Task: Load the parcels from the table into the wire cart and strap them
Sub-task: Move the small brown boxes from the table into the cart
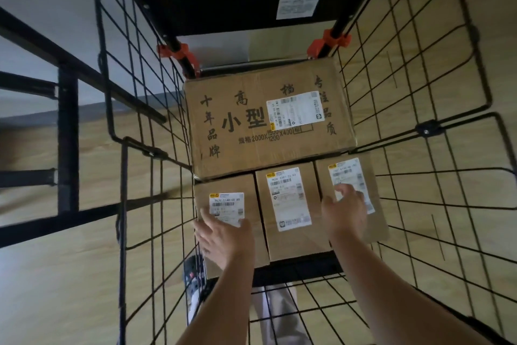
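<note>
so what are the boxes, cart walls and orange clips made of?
Large box: brown cardboard, matte, black print and paper label. Cart wall: thin wire grid, black-coated, probably steel. Orange clips: likely moulded plastic, smooth sheen.

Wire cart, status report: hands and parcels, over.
Left hand open on left small parcel; right hand open on right small parcel. Four parcels in wire cart, unstrapped. Nothing blocking.

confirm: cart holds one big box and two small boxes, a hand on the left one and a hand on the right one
Wrong count: the head view shows three small boxes beside the big box in the cart. The left hand rests on the left box, the right hand on the right box; the middle box is untouched.
</note>
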`<state>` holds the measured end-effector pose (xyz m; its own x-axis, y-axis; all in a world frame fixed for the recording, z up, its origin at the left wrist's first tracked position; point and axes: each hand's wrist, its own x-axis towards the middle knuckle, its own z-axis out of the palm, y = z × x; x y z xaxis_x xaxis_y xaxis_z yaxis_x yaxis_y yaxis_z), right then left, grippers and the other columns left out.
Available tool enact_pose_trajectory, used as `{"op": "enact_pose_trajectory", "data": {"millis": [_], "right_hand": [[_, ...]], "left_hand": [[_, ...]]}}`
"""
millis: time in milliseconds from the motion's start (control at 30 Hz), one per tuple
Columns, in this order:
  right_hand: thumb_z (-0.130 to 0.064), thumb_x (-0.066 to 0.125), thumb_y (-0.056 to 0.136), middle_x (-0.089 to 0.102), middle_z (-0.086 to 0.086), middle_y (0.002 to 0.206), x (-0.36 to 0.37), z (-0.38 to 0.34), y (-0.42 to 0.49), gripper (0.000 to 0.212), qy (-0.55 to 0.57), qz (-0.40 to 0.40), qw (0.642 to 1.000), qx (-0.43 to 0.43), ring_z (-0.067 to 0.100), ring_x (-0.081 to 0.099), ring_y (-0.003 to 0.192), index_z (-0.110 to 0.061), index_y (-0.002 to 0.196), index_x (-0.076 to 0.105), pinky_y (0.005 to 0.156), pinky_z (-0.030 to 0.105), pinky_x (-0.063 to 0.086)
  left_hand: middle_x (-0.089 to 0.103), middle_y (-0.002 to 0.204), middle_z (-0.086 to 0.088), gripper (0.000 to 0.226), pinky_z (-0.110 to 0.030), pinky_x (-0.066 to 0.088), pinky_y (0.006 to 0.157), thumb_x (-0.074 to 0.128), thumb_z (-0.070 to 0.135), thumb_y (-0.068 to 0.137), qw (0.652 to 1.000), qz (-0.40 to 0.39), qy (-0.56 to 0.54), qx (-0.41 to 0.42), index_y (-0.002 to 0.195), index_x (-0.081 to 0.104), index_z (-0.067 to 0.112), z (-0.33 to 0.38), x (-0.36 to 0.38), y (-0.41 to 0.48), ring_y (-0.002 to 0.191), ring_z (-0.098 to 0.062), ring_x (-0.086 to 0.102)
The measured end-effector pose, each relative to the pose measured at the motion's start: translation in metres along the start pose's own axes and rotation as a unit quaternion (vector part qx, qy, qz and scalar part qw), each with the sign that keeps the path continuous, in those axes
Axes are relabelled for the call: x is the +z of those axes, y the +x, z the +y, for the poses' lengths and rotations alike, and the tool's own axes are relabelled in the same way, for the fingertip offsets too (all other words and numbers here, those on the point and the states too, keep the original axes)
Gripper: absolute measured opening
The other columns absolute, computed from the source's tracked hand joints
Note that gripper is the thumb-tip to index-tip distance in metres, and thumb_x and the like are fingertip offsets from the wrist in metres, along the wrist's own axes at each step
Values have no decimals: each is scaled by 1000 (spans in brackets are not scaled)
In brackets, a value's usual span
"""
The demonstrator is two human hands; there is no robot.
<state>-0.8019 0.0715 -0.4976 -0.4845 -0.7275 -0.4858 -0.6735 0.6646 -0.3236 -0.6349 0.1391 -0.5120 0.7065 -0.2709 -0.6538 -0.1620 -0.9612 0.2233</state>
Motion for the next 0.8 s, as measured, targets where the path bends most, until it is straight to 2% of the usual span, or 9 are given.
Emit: {"op": "enact_pose_trajectory", "data": {"millis": [67,167,333,433,567,700,800], "right_hand": [[-20,64,88,45,6,138,-15,8,17,52,-41,32,999,3,26,45,123,-21,136,47,89,38,44],[-26,73,83,37,11,145,-27,23,43,73,-91,27,995,13,30,41,127,-19,145,34,96,42,45],[-47,78,74,30,14,151,-16,37,60,107,-155,-46,987,17,32,34,137,-19,153,13,110,50,36],[-51,81,67,28,18,150,-9,35,61,113,-132,-52,990,26,36,33,136,-24,152,11,107,53,39],[-54,83,64,25,23,152,0,27,56,121,-123,-60,990,40,41,30,138,-25,154,8,106,53,41],[-57,81,66,22,24,153,0,28,52,126,-145,-71,986,29,40,31,137,-24,156,0,103,50,45],[-55,82,66,16,25,155,-2,27,54,128,-146,-84,985,28,42,25,141,-24,156,-4,103,53,45]], "left_hand": [[-2,163,-11,109,-54,17,118,74,45,79,1000,3,19,-8,156,1,22,1,4,-1,149,-32,4],[0,162,-14,119,-55,16,118,77,58,70,1000,21,9,-13,155,-2,28,6,10,2,149,-34,5],[8,160,-19,125,-56,20,116,83,51,65,999,43,11,-24,153,-4,34,11,19,8,146,-38,14],[11,157,-22,127,-57,21,115,84,47,63,998,43,14,-44,152,-6,37,18,22,9,143,-42,17],[9,158,-25,126,-57,18,116,83,50,65,997,43,9,-61,153,-7,37,31,17,12,146,-44,9],[10,158,-21,126,-59,20,115,84,47,64,997,44,-3,-60,153,-5,38,30,13,21,146,-42,8],[9,159,-19,128,-60,22,114,84,49,63,998,37,5,-49,153,-6,37,27,13,21,146,-42,8]]}}
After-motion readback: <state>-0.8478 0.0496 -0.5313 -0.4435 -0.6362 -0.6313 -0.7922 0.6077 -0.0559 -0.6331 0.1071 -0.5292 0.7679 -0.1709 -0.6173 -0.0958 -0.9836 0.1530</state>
